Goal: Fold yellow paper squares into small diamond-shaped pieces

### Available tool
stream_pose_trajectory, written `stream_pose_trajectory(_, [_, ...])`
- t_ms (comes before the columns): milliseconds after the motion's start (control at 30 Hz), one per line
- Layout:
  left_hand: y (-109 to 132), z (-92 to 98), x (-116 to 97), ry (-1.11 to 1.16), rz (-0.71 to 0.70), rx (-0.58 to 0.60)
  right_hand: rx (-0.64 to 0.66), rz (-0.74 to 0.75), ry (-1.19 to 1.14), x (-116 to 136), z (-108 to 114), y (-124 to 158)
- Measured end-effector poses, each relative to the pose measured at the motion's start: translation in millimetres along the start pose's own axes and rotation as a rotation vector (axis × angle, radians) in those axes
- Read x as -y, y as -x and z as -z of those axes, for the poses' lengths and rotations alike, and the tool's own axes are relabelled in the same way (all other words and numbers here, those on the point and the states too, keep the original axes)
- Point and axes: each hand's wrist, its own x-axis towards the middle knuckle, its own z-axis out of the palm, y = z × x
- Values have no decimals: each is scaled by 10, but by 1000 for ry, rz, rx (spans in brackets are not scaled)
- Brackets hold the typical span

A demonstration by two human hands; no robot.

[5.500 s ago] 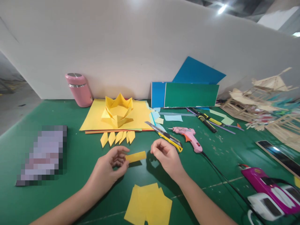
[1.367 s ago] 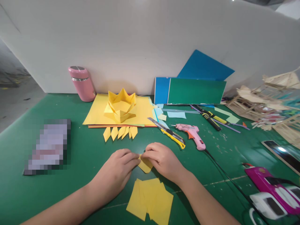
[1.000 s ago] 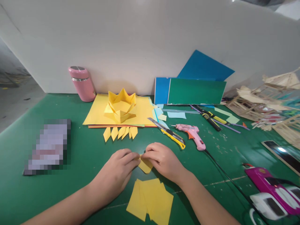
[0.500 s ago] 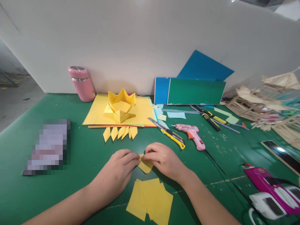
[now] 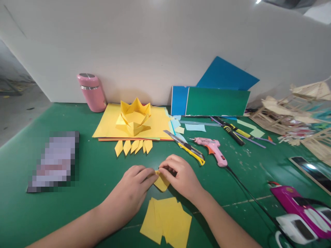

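Observation:
A small piece of yellow paper (image 5: 162, 183), partly folded, lies on the green table between my hands. My left hand (image 5: 138, 186) pinches its upper left edge, the fingers closed. From the other side my right hand (image 5: 178, 175) grips the top edge between thumb and fingers. Both hands hide the upper part of the paper. Just below, several square yellow paper sheets (image 5: 168, 220) overlap in a loose pile. Beyond my hands, several folded yellow paper points (image 5: 126, 147) sit in a row, their upper ends against or under a paper stack.
A yellow folded paper bowl (image 5: 134, 120) stands on the yellow sheets (image 5: 106, 124). To the right lie a utility knife (image 5: 187, 150) with bare blade and a pink glue gun (image 5: 213, 148) with its cord. A pink flask (image 5: 92, 93) stands by the wall.
My right hand's fingers have shifted slightly at the paper's top edge, with the thumb showing more. My left hand keeps its pinch. The whole view has moved a little.

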Motion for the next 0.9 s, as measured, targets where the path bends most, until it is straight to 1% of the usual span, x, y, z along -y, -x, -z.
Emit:
stream_pose_trajectory(233, [17,-60,12,-35,-16,-40,24,-22,2,3,-29,-6])
stream_pose_trajectory(433, [3,-37,-3,-54,-7,11,5,-98,-9,13,-49,-6])
stream_pose_trajectory(500, [-1,-32,-6,-56,-4,9,-5,-117,3,16,-63,-6])
stream_pose_trajectory(767, [12,-44,5,-69,-16,-23,-40,-123,17,-2,-86,-1])
stream_pose_trajectory(833, [16,-45,5,-77,-10,-34,-31,-127,-8,7,-69,-1])
stream_pose_trajectory(900, [21,-49,2,-81,-8,-38,4,-119,-33,23,-43,-2])
